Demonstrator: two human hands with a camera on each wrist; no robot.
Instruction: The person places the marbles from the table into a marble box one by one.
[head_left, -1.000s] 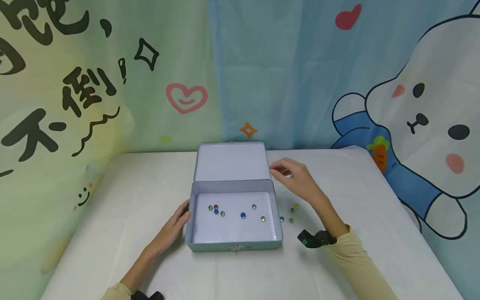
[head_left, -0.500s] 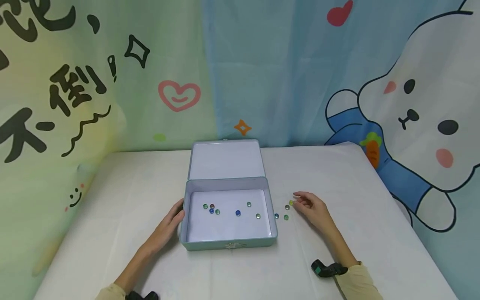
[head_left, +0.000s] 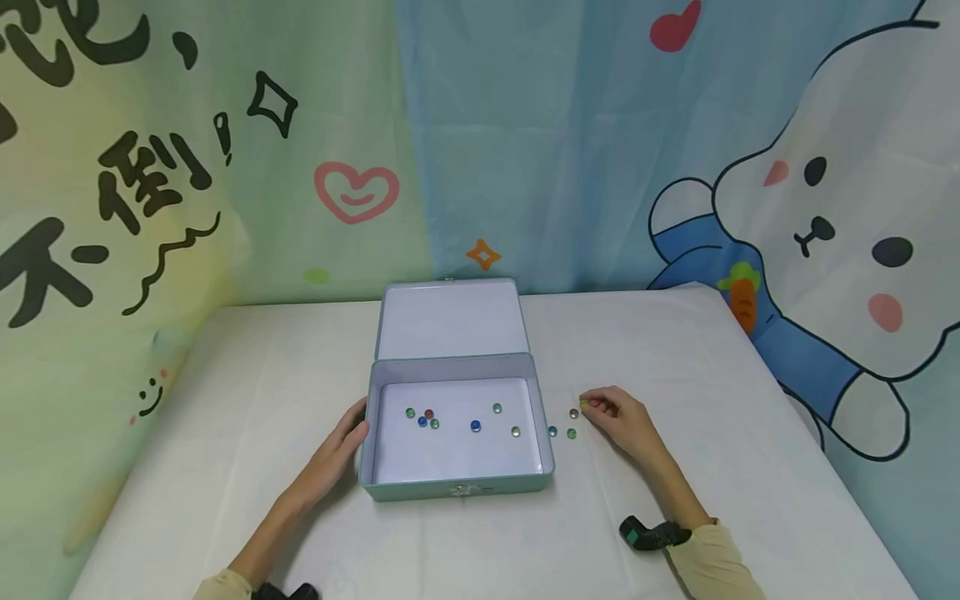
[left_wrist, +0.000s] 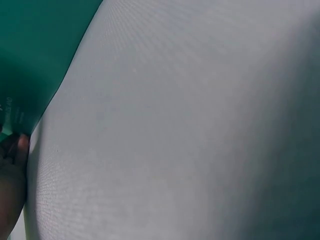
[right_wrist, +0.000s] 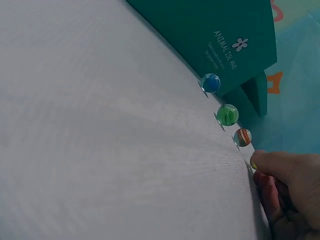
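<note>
Contact right of centre in the head view — the right hand [head_left: 624, 423], beside the open lid [head_left: 453, 323] a second ago, has dropped down and now pinches the yellow marble [head_left: 584, 403] outside the box [head_left: 495, 487]. That looks like the grasp made — though whether it's off the bench [head_left: 675, 342] can't be told. Three loose marbles [head_left: 572, 433] lie to its lower left; the left hand [head_left: 339, 450] rests, fingers relaxed, against the box's left side.
</note>
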